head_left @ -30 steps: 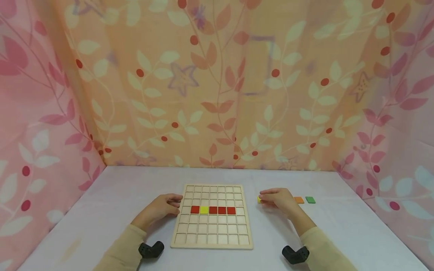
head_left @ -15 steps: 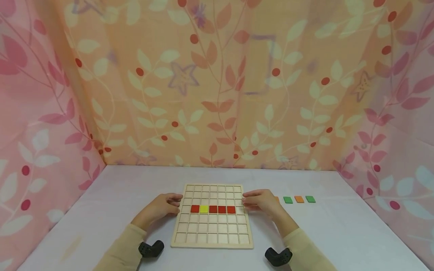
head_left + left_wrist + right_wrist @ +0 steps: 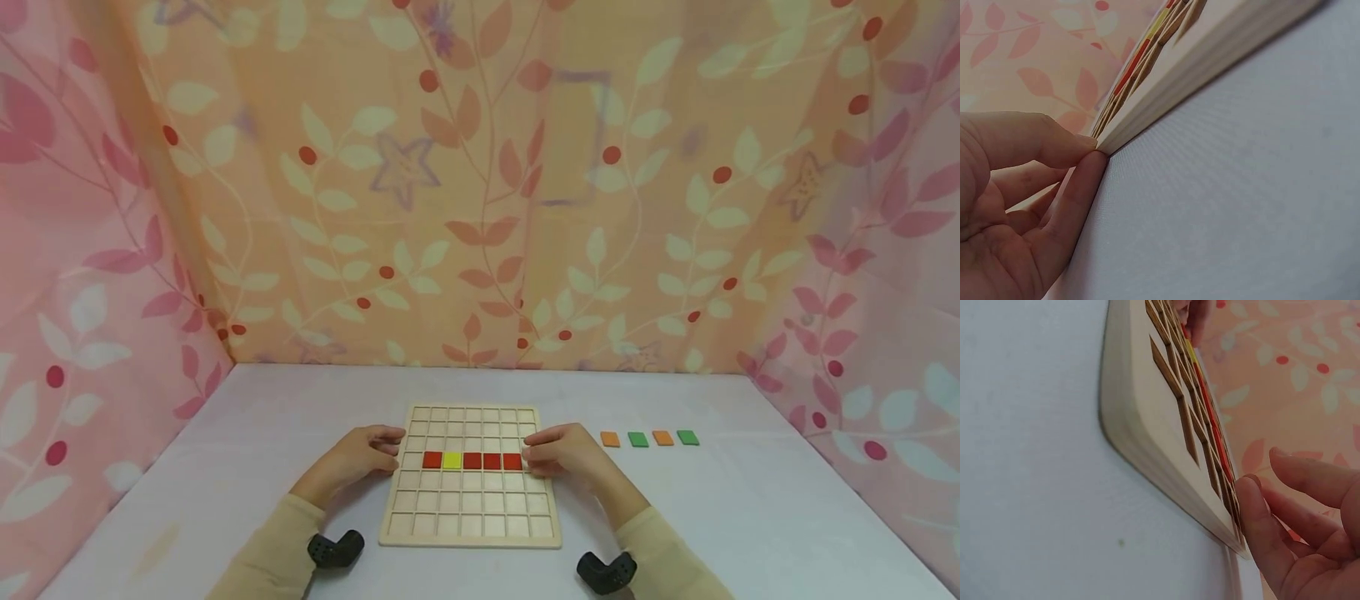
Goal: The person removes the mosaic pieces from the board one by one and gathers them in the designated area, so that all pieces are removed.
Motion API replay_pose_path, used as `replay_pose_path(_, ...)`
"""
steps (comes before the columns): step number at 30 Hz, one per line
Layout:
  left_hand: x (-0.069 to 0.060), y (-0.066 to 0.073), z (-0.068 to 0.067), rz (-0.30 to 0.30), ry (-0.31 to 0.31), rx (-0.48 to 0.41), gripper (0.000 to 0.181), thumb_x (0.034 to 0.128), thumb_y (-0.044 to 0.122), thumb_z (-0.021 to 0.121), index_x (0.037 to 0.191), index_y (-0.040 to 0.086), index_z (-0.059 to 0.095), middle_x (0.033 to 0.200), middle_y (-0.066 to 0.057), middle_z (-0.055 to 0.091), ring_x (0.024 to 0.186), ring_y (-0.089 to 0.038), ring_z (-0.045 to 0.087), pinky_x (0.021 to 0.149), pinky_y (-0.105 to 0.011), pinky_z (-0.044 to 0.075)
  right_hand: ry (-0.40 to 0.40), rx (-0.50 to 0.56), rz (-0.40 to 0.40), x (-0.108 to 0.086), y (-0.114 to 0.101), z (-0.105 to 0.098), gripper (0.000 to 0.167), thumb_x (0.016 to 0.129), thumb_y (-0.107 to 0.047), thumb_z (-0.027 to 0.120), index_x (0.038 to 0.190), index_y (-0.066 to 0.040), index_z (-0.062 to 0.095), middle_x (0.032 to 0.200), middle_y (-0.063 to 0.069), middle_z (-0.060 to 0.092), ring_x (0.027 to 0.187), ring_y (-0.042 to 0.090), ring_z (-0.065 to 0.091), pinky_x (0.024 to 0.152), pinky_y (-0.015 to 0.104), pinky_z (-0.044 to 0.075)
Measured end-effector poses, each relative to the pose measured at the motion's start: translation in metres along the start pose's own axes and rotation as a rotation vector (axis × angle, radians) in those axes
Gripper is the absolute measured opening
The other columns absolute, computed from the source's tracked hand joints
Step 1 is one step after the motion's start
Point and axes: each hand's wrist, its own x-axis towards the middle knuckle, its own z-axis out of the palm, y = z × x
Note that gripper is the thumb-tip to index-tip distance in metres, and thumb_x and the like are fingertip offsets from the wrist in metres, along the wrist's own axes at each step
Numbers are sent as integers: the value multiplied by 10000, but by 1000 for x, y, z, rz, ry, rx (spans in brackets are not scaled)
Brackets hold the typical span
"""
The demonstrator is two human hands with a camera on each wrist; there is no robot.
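A wooden grid board [image 3: 470, 501] lies on the table, its one row of tiles running red [image 3: 432, 460], yellow [image 3: 452, 461], then several reds. The left hand [image 3: 360, 454] holds the board's left edge, thumb and a finger against its rim in the left wrist view. Over the right end of the tile row is the right hand [image 3: 564, 454], its fingertips covering that edge square. In the right wrist view its thumb [image 3: 1250, 494] overlaps a finger behind it while another finger stands apart. The yellow tile carried by this hand is hidden behind the fingers.
Right of the board lie an orange tile [image 3: 611, 439], a green tile [image 3: 638, 439], another orange tile [image 3: 663, 437] and another green tile [image 3: 687, 437] in a row on the white tabletop [image 3: 750, 517]. Patterned cloth [image 3: 480, 250] encloses the back and sides.
The right hand, with a yellow tile in its fingertips one second ago, has moved left onto the board's right edge. The loose tiles have come into full view. The left hand keeps its place.
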Motion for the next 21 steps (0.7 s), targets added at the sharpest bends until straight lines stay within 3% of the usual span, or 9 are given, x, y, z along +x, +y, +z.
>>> replay_pose_path(10,1,0,-4,10,-3,17,579,785,-50,716,1344,-45,568,1141,-164,653,972,-184,604,774,-290,565,-72,5,-20,3,4,3,338,851,-47,740,1147,103,674,875,110,756,700,137,702,691,300,605)
replay_pose_path(21,3,0,1,-11,10,31,571,790,-34,726,1342,-20,579,1112,-139,653,976,-199,594,762,-284,557,-54,-21,1,2,6,5,300,828,-31,752,1103,78,704,857,111,758,644,107,671,659,263,593)
